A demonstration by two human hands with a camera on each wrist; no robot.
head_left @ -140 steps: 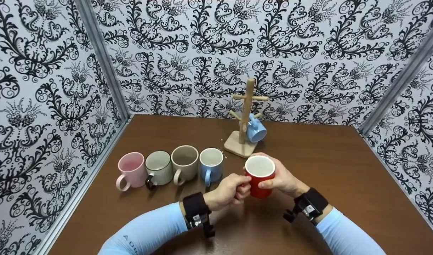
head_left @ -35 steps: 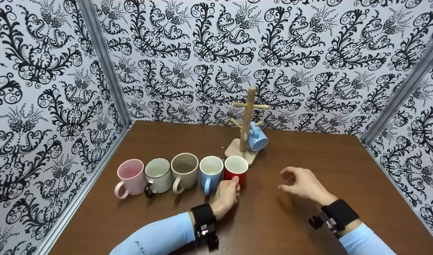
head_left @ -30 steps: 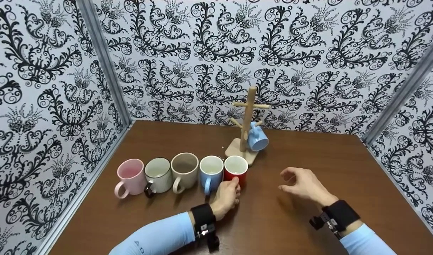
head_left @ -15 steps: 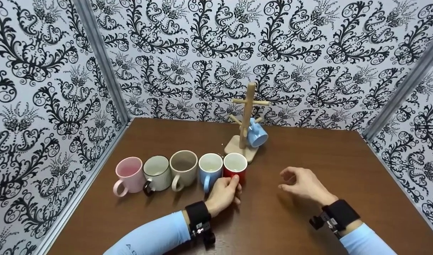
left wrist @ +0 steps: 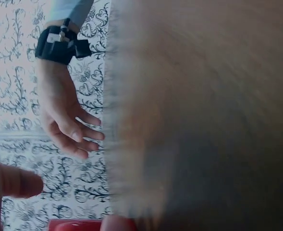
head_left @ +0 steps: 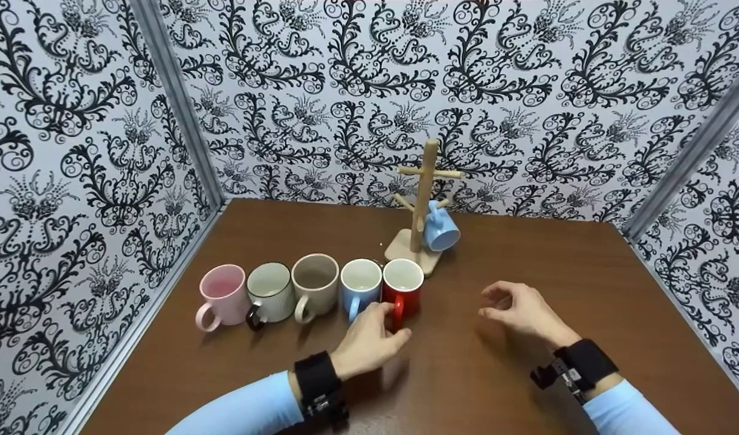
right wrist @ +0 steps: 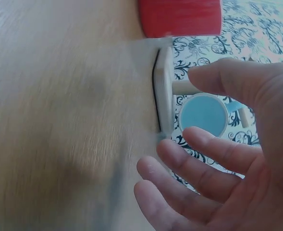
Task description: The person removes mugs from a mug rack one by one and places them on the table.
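Observation:
A red mug point(head_left: 412, 298) with a white inside stands upright at the right end of a row, its handle toward me. My left hand point(head_left: 369, 343) is just in front of that handle, thumb and fingers apart, with fingertips close beside it. In the left wrist view a strip of the red mug point(left wrist: 74, 225) shows at the bottom edge. My right hand point(head_left: 522, 312) hovers over the table to the right, fingers loosely bent and holding nothing; the right wrist view shows its palm side. Left of the red mug stands a light blue mug point(head_left: 361, 296).
Further left in the row are a beige mug point(head_left: 316, 290), a grey mug point(head_left: 275, 302) with a black handle and a pink mug point(head_left: 229, 305). Behind the red mug rises a wooden mug tree point(head_left: 426, 187), a light blue mug point(head_left: 443, 234) hanging from a lower peg. Patterned walls enclose the table.
The red mug, earlier held by both hands, now stands beside the blue one. My left hand has let go and drawn back from its handle. My right hand has moved away rightward.

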